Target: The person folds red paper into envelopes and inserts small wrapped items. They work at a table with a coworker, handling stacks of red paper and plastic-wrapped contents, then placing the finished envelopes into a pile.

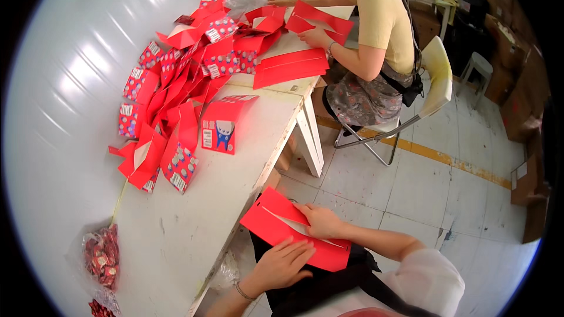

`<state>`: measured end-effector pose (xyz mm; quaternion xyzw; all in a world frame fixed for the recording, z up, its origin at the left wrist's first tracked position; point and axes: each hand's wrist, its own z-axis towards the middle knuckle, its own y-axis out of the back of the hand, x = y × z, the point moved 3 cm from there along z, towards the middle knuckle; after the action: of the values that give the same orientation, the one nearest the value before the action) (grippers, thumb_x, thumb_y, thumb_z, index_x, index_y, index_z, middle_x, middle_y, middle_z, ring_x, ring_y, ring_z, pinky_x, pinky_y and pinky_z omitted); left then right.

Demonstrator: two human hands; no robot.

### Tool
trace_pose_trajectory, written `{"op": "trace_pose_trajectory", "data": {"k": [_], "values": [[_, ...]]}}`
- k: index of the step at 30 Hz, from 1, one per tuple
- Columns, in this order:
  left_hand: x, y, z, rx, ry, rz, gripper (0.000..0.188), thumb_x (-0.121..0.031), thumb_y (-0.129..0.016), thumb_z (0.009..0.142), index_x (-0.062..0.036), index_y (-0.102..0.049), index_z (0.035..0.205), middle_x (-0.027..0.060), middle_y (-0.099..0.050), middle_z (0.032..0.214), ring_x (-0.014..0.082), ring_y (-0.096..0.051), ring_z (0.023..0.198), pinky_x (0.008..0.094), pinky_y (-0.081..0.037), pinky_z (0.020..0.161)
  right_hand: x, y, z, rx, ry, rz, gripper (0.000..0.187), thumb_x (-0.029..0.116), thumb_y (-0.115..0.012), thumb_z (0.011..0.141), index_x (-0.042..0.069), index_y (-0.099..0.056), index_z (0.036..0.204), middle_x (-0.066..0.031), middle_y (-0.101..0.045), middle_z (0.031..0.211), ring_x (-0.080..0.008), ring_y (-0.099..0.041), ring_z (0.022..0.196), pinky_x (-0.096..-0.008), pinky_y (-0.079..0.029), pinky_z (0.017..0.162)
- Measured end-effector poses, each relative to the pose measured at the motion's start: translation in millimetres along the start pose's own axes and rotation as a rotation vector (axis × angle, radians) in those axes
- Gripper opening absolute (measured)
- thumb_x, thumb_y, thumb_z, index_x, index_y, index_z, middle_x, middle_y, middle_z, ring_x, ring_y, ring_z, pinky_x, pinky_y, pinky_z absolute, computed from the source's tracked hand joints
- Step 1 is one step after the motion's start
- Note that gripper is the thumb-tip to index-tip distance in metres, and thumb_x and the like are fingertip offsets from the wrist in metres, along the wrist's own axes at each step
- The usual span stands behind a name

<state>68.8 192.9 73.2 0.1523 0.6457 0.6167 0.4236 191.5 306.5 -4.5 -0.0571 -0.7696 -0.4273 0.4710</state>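
Over my lap lies a flat red folded paper packet (273, 217), with a long slit showing its pale inside. My right hand (323, 221) grips its upper edge beside the slit, fingers partly hidden by the paper. My left hand (285, 264) rests on the packet's lower side, fingers stretched out flat. On the table to my left, a heap of red paper packets (176, 91) shows several dotted, printed ends. Closest to me in that heap stands a red packet with a blue and white figure (225, 132).
The white table (194, 229) runs along my left. A clear bag of small red wrapped pieces (103, 258) lies at its near left. A seated co-worker in a yellow top (385, 23) handles a red packet (320, 20) ahead. Cardboard boxes (523, 100) line the right side, near a grey stool (479, 67).
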Motion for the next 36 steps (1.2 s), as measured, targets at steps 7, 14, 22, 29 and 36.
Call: {"op": "trace_pose_trajectory", "data": {"k": [7, 14, 22, 29, 36], "values": [[16.1, -30.3, 2.8, 0.218, -0.061, 0.455, 0.050, -0.016, -0.056, 0.082, 0.0035, -0.047, 0.128, 0.0177, -0.052, 0.123, 0.0345, -0.050, 0.117, 0.0505, -0.040, 0.098, -18.5, -36.3, 17.2, 0.159, 0.142, 0.023, 0.068, 0.012, -0.054, 0.074, 0.000, -0.036, 0.138, -0.0230, -0.052, 0.127, -0.0369, -0.052, 0.116, -0.0414, -0.043, 0.096], [33.5, -27.3, 14.1, 0.064, -0.253, 0.446, 0.055, -0.024, -0.058, 0.082, 0.0020, -0.046, 0.129, 0.0143, -0.054, 0.113, 0.0307, -0.054, 0.105, 0.0457, -0.045, 0.091, -52.9, -10.4, 21.5, 0.163, -0.068, 0.432, 0.074, 0.008, -0.058, 0.069, 0.001, -0.036, 0.139, -0.0224, -0.054, 0.121, -0.0294, -0.054, 0.113, -0.0335, -0.042, 0.096], [41.8, -14.3, 25.0, 0.198, 0.174, 0.168, 0.016, -0.020, -0.060, 0.074, -0.0067, -0.065, 0.067, 0.0086, -0.060, 0.059, 0.0263, -0.063, 0.063, 0.0396, -0.051, 0.056, -12.6, -18.7, 8.1, -0.203, -0.082, 0.236, 0.083, 0.006, -0.061, 0.069, 0.002, -0.024, 0.143, -0.0238, -0.047, 0.124, -0.0368, -0.047, 0.116, -0.0395, -0.041, 0.097], [34.1, -55.4, 11.0, 0.617, 0.346, 0.008, 0.031, -0.027, -0.059, 0.082, 0.0015, -0.063, 0.094, 0.0202, -0.065, 0.089, 0.0370, -0.065, 0.081, 0.0444, -0.053, 0.069, -11.9, -51.5, -17.6, -0.236, 0.264, 0.260, 0.096, -0.002, -0.059, 0.063, -0.005, -0.009, 0.145, -0.0260, -0.031, 0.142, -0.0416, -0.031, 0.131, -0.0428, -0.026, 0.111], [46.5, -110.7, -1.4, 0.307, 0.193, 0.165, 0.037, -0.020, -0.063, 0.079, 0.0069, -0.059, 0.104, 0.0251, -0.055, 0.110, 0.0403, -0.050, 0.108, 0.0447, -0.054, 0.073, -13.7, -53.1, -21.1, -0.351, 0.119, 0.155, 0.097, 0.002, -0.061, 0.064, -0.002, -0.009, 0.146, -0.0259, -0.038, 0.130, -0.0436, -0.037, 0.121, -0.0434, -0.033, 0.105]]}}
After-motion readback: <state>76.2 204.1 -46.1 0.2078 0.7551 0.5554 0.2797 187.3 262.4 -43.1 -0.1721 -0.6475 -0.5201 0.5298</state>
